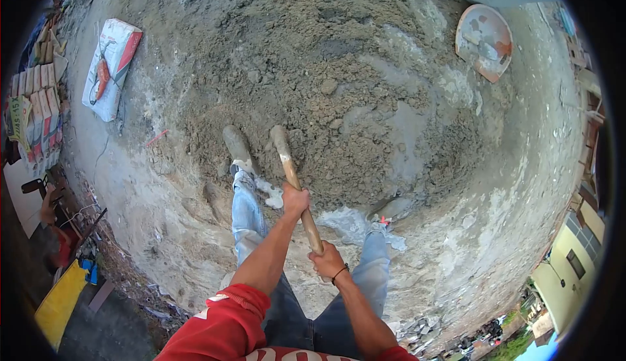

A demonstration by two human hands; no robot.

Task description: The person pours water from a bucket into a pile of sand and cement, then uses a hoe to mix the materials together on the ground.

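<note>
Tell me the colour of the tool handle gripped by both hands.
Light wooden tan handle, clearest in the head view.

wooden-handled shovel (295, 180) tilted, blade sunk in grey sand mix (339, 87).

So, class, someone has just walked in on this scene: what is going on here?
A person in a red top stands at a wide pile of sand and cement, gripping a wooden-handled shovel with both hands: the left hand higher up, the right hand at the end. Its blade is buried in the mix. A cement bag lies to the left.
</note>
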